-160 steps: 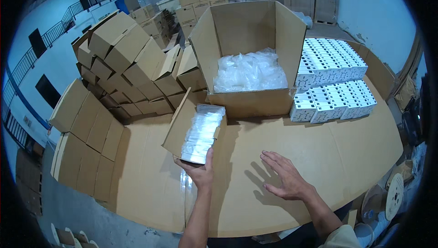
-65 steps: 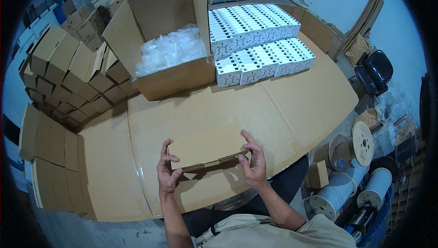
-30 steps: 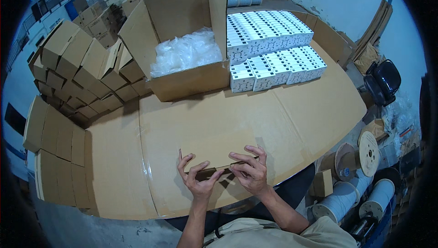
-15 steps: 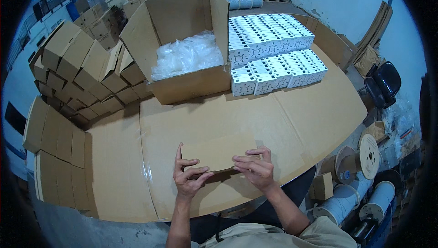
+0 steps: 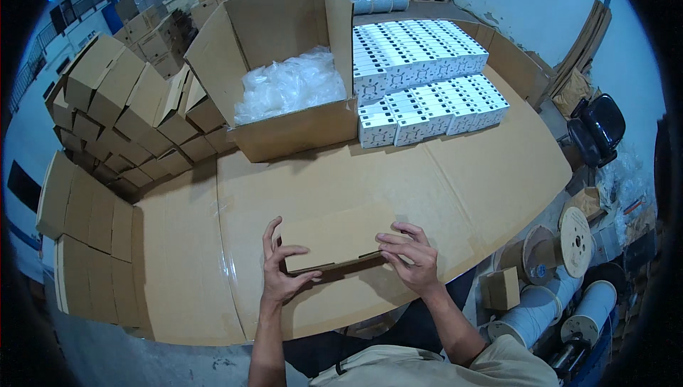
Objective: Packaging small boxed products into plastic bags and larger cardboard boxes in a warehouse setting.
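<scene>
A small brown cardboard box (image 5: 334,234) lies on the cardboard-covered table (image 5: 484,173), close to its near edge, with its top flap down. My left hand (image 5: 281,273) grips its left end, fingers spread over the top and front. My right hand (image 5: 413,259) holds the right end, fingertips pressing on the flap's edge.
A large open carton (image 5: 284,138) with clear plastic bags (image 5: 288,85) stands at the back. Beside it are stacked white printed boxes (image 5: 427,81). Folded small brown boxes (image 5: 121,109) pile up at the left. Cable spools (image 5: 569,237) and a black chair (image 5: 597,127) stand to the right.
The small box held an open flap and plastic contents earlier; both hands have since brought it to the near edge and folded its flaps down. It now lies shut.
</scene>
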